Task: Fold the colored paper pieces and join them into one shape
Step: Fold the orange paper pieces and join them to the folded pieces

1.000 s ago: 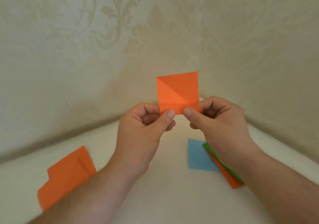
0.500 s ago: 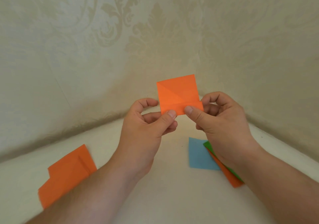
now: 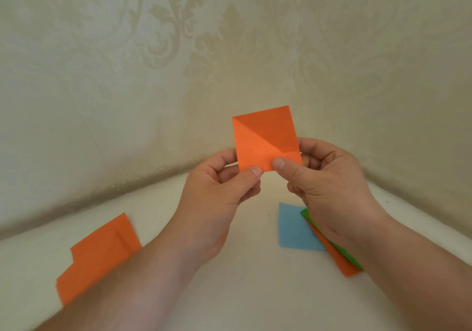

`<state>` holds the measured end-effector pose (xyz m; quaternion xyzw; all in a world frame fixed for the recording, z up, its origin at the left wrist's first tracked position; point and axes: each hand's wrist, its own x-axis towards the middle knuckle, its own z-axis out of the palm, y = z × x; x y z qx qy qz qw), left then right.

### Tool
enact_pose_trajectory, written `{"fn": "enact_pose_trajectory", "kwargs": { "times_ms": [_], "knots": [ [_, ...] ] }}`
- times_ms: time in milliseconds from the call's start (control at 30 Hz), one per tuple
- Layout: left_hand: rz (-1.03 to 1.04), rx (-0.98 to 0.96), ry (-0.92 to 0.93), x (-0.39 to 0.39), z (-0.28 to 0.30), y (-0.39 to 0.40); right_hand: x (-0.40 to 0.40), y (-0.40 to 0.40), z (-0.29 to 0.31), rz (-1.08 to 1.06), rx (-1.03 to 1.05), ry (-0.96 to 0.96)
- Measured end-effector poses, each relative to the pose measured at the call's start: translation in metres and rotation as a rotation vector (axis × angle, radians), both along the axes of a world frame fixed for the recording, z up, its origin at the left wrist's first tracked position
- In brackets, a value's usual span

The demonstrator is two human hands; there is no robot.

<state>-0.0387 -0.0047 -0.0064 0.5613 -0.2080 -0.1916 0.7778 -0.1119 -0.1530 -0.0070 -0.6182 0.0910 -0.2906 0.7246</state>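
Note:
An orange paper square (image 3: 265, 136) with a diagonal crease is held upright in the air at the centre. My left hand (image 3: 219, 192) pinches its bottom left edge between thumb and fingers. My right hand (image 3: 329, 177) pinches its bottom right part, thumb on the front. On the white table lie folded orange paper pieces (image 3: 99, 256) at the left, and a blue square (image 3: 293, 228) at the right with a green piece (image 3: 344, 251) and another orange piece (image 3: 342, 261) partly hidden under my right wrist.
The white table (image 3: 242, 292) meets a cream patterned wall (image 3: 178, 62) that wraps around behind and to both sides. Bare table surface lies between my forearms.
The orange square has tilted slightly anticlockwise. My left fingers have spread behind it, and my right hand has shifted up along the lower right edge.

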Motion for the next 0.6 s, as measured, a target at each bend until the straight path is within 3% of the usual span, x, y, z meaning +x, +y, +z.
{"fn": "enact_pose_trajectory", "kwargs": {
  "times_ms": [367,600],
  "knots": [
    [-0.069,0.077,0.002,-0.0005,-0.0009,0.0006,0.0002,0.0015,-0.0049,0.144,0.034,0.053],
    [-0.040,0.088,-0.005,0.0008,-0.0010,0.0019,-0.0011,0.0052,-0.0074,0.173,-0.129,0.166]
  ]
}}
